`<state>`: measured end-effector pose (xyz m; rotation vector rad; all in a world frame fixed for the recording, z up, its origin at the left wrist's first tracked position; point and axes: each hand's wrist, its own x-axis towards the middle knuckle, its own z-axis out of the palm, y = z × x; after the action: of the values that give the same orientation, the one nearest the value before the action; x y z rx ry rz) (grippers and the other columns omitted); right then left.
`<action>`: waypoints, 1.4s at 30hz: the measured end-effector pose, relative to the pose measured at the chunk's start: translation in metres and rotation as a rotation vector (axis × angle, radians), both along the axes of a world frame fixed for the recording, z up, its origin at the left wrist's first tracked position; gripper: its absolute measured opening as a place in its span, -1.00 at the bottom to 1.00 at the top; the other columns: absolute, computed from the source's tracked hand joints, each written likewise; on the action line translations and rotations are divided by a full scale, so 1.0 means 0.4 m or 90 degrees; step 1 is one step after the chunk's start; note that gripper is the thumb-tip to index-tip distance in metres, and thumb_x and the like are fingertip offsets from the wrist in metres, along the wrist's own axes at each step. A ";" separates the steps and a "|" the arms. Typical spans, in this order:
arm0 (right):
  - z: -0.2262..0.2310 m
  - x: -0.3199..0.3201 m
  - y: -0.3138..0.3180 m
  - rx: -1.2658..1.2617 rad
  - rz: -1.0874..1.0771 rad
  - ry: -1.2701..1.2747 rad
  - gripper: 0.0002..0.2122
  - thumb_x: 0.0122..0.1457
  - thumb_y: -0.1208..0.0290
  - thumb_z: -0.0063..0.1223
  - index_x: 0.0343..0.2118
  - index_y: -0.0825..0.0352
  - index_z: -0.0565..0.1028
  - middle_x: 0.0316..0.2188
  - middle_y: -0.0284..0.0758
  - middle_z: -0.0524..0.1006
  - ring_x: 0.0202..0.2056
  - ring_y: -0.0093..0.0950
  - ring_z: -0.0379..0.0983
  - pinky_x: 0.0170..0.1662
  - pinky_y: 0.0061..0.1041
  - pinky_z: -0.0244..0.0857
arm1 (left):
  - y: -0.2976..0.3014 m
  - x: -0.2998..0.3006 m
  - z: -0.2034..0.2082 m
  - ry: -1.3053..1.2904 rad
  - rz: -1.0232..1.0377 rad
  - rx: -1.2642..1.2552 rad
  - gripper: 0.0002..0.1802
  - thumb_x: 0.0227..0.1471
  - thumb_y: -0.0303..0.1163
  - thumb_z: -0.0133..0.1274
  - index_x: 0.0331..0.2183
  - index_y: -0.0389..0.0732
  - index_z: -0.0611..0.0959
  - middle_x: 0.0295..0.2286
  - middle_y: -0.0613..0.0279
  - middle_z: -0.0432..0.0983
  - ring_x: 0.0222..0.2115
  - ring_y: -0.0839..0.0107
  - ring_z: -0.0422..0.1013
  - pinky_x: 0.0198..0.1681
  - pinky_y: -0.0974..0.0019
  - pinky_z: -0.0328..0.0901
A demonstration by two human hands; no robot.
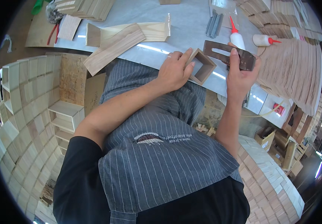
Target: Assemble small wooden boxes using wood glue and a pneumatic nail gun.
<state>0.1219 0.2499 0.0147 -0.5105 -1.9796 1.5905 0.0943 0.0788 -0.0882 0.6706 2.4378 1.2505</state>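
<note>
My left hand [175, 71] grips the left side of a small open wooden box [209, 62], which rests at the table's near edge. Its thumb and fingers press against the box wall, and a ring shows on one finger. In my right hand [239, 76] is a dark brown flat tool [210, 48] with a long slot through it, held just right of the box's top. The tool's exact kind cannot be made out. Behind that hand stands a white glue bottle [237, 40] with a red nozzle.
Wooden boards [116, 46] lie on the table [131, 13] to the left, near red-handled pliers [51, 34]. Grey metal strips [214, 24] and another glue bottle [261, 40] are at right. Stacked thin panels [291, 67] fill the right side; stacked wooden boxes [30, 100] stand at left.
</note>
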 end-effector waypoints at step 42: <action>-0.110 -0.235 0.221 -0.242 -0.034 -0.201 -0.78 0.27 0.38 0.14 -0.07 0.25 0.44 -0.28 -0.34 0.58 -0.35 -0.51 0.55 -0.33 -0.53 0.53 | -0.169 0.029 0.137 0.080 -0.134 0.122 -0.53 0.18 -0.06 0.08 -0.10 -0.28 0.49 -0.26 -0.01 0.48 -0.18 -0.05 0.45 -0.15 -0.02 0.35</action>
<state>0.0281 0.3384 -0.0294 -1.0087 -1.8577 1.9598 0.1060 0.0111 -0.0333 1.0582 2.2875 1.4034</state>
